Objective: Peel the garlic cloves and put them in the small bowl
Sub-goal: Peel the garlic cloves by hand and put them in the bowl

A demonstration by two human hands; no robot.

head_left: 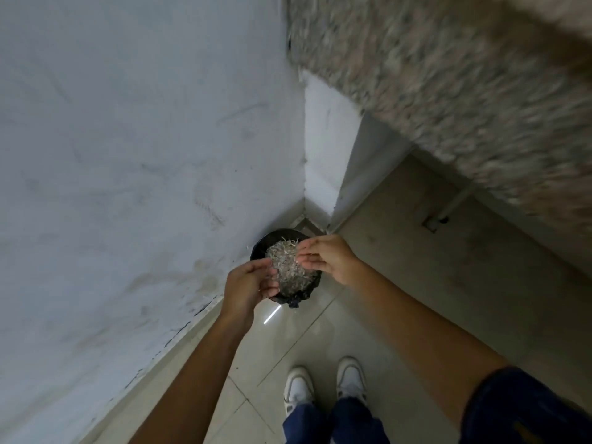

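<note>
Item: person standing over a black waste bin (pixel 290 298) set on the tiled floor (pixel 320 341) in the far corner, against the white wall (pixel 128 139).

Hands: left hand (pixel 248 283) and right hand (pixel 325 257) held apart above the bin, one at each side of its mouth. Fingers of both look loosely extended toward each other, palms partly turned inward. Nothing solid is seen clamped in either; whether thin scraps cling to the fingers cannot be told.

Bin contents: a heap of pale, papery shreds (pixel 286 262), likely garlic skins, fills the dark liner to near the rim.

Task's things: no garlic cloves and no small bowl appear in view; their place cannot be told. The step in hand is judged to be discarding peel, so the peeling seems largely done.

Risks: light skins may drift past the rim and land on the floor, since the heap sits high and the hands are held above, not inside, the bin. A clove caught among the peel could be dropped in unnoticed.

Surroundings: speckled granite tabletop (pixel 448 75), blurred, overhanging far right; a white pipe (pixel 455 200) beneath it; white shoes (pixel 323 384) near, pointing at the bin. Nothing stands between hands and bin.
</note>
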